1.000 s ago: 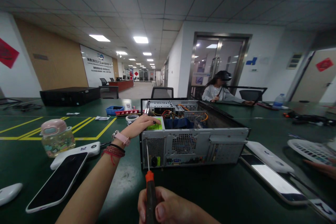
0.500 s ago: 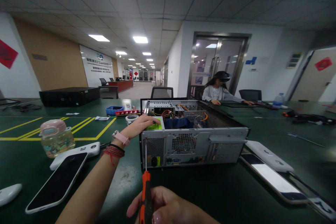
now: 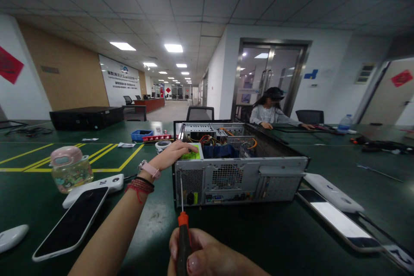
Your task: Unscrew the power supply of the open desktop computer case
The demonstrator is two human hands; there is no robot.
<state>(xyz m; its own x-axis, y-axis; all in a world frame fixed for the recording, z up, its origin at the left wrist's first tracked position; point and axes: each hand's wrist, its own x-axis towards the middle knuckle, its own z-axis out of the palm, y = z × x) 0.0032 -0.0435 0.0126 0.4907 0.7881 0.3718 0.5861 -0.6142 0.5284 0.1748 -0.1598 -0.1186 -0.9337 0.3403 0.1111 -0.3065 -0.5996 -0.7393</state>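
An opened computer case lies on the green table, its rear panel facing me. My left hand rests on the power supply with the green label, in the case's near left corner; the fingers lie stretched over its top. Below, my right hand grips a screwdriver with an orange and dark handle. The thin shaft points up at the rear panel, its tip at the upper left by the perforated grille. Whether the tip sits in a screw is too small to tell.
Left are a phone, a white device and a pink-lidded bottle. Another phone lies right. Behind are a blue tray, a tape roll and a black case. A person sits across the table.
My right fingers have closed further round the screwdriver, and the handle has turned, with more of its dark side showing. My left hand stays on the power supply.
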